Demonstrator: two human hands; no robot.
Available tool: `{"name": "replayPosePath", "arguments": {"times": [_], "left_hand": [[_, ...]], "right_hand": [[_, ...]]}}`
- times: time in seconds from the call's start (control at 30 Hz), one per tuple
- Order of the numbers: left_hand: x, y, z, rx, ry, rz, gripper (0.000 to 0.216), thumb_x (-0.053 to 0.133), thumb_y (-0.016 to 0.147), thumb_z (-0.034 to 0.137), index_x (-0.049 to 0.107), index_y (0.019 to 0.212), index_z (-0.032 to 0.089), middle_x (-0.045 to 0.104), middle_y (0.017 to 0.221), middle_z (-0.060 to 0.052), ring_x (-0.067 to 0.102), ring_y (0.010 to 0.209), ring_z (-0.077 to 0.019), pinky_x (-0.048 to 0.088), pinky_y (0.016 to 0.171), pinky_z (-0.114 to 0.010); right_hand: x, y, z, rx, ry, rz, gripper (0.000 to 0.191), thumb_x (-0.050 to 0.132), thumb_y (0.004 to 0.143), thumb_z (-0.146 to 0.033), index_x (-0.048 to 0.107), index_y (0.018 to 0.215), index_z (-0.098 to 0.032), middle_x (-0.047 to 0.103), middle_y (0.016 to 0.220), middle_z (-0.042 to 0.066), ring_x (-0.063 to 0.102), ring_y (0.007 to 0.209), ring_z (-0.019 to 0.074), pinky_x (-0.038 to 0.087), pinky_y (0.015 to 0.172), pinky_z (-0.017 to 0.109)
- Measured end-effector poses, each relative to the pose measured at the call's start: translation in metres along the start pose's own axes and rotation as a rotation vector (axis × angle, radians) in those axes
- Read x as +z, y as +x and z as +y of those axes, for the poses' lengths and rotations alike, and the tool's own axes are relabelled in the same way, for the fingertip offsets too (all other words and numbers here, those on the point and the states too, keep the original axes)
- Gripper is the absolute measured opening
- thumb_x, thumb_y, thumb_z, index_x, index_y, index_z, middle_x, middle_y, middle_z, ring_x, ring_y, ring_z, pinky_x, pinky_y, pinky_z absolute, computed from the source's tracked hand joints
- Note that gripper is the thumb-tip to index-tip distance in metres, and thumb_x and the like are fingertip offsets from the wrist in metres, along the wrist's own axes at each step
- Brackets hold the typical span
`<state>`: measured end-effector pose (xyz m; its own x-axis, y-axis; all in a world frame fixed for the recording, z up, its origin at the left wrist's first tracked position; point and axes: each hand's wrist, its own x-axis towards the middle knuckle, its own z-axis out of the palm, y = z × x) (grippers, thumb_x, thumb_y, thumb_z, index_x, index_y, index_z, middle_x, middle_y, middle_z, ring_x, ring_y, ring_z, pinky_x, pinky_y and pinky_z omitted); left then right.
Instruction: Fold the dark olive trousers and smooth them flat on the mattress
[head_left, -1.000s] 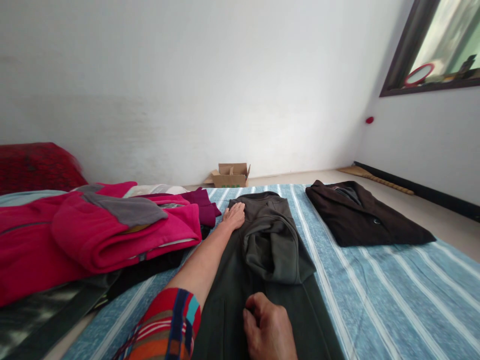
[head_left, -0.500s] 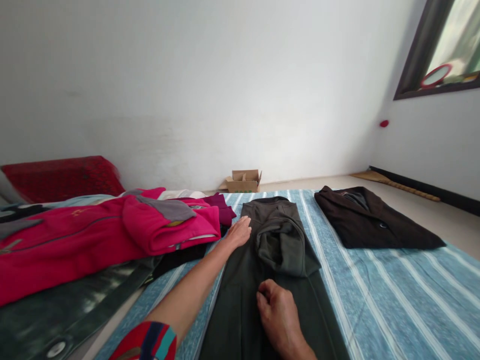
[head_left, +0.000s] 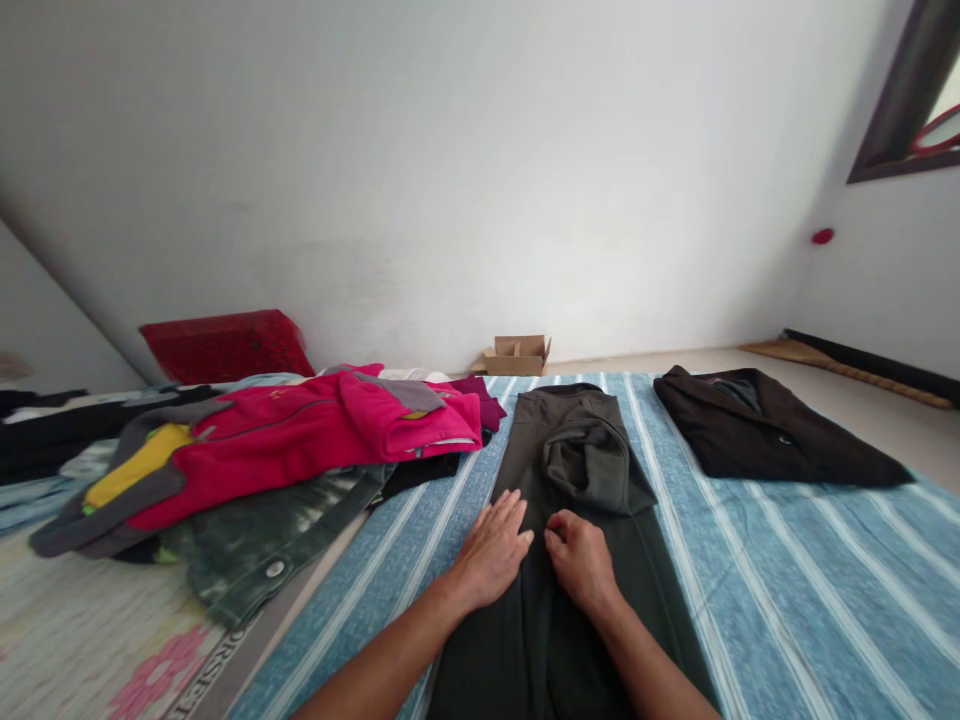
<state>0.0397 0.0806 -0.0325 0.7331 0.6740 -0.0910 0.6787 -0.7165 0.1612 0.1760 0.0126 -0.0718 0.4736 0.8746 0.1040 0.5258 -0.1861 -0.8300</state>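
Both hands flat, unclenched, left hand (head_left: 494,548), right hand (head_left: 579,557), dark trousers (head_left: 570,560) lengthwise, waistband far

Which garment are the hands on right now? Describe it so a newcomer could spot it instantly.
Start from the blue striped sheet covering the floor. Down its middle lies a long dark olive-grey garment, its far end folded back into a bunched roll, with the left hand and right hand flat on it. It is long and narrow, unlike the squarish folded dark brown jacket beside it and the heaped pink fleece jacket.

Bare white walls (head_left: 480,180), dark-framed window (head_left: 904,100) (upper right), pale floor (head_left: 862,405) beyond.
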Motion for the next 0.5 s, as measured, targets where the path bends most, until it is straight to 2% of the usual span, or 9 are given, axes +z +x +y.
{"name": "replayPosePath", "arguments": {"times": [0.13, 0.37, 0.5], "left_hand": [[0.009, -0.008, 0.007, -0.040, 0.009, -0.046, 0.059, 0.030, 0.092, 0.039, 0.030, 0.142, 0.007, 0.019, 0.152, -0.013, 0.013, 0.141, -0.0228, 0.016, 0.114, -0.044], [0.023, -0.007, 0.005, -0.034, 0.043, 0.029, 0.058, 0.032, 0.092, 0.043, 0.031, 0.143, 0.015, 0.021, 0.152, -0.010, 0.016, 0.141, -0.0229, 0.017, 0.113, -0.045], [0.026, -0.007, 0.006, -0.032, 0.039, 0.041, 0.059, 0.031, 0.092, 0.043, 0.031, 0.142, 0.013, 0.022, 0.152, -0.011, 0.016, 0.141, -0.0233, 0.017, 0.113, -0.044]], "right_hand": [[0.000, 0.000, 0.002, 0.013, 0.016, -0.025, 0.015, 0.053, 0.077, -0.017, 0.066, 0.083, -0.019, 0.065, 0.067, 0.002, 0.058, 0.056, 0.0130, 0.035, 0.052, 0.020], [-0.004, -0.002, 0.002, 0.029, 0.044, -0.044, 0.015, 0.052, 0.076, -0.015, 0.065, 0.082, -0.019, 0.065, 0.066, 0.000, 0.055, 0.049, 0.0106, 0.034, 0.048, 0.019], [-0.006, -0.002, 0.001, 0.050, 0.055, -0.063, 0.015, 0.051, 0.076, -0.013, 0.064, 0.081, -0.019, 0.064, 0.064, -0.001, 0.054, 0.045, 0.0097, 0.034, 0.046, 0.019]]}}
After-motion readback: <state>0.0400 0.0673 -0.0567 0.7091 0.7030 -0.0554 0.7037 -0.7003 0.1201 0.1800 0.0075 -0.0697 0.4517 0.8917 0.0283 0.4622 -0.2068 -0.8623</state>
